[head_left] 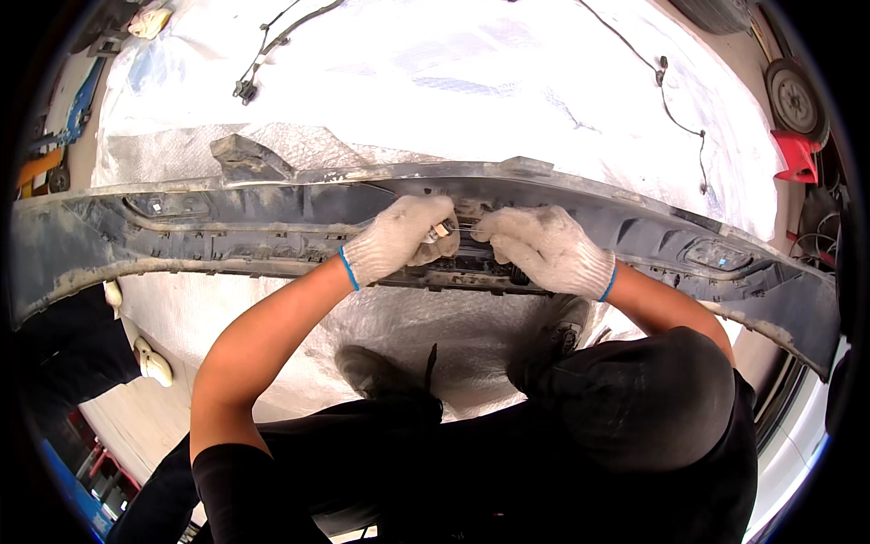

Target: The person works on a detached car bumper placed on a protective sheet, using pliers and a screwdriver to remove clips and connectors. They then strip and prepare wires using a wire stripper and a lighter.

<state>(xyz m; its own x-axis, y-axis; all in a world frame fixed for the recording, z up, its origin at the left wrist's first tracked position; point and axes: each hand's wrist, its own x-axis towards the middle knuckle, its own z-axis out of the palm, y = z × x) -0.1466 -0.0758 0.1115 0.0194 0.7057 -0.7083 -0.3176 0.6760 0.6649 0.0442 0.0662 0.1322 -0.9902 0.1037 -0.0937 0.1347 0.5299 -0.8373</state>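
A long dark grey car bumper (317, 213) lies across in front of me, its dusty inner side with ribs and clips facing up. Both my hands wear whitish knitted gloves with blue cuffs. My left hand (403, 238) is closed at the bumper's middle, on a small piece with a pale, tan end (441, 230); its kind is too small to tell. Just to the right, my right hand (548, 247) has its fingers pinched together over the black slotted middle part (453, 267). A thin line seems to run between the hands. Whatever the right fingertips hold is hidden.
Silvery sheeting (399, 317) lies under the bumper and my shoes. Beyond, black wiring harnesses (245, 89) rest on bright sheeting (435, 82). At left stands another person in dark trousers (68, 354) and white shoes. A wheel (796, 98) and a red object (797, 156) are at right.
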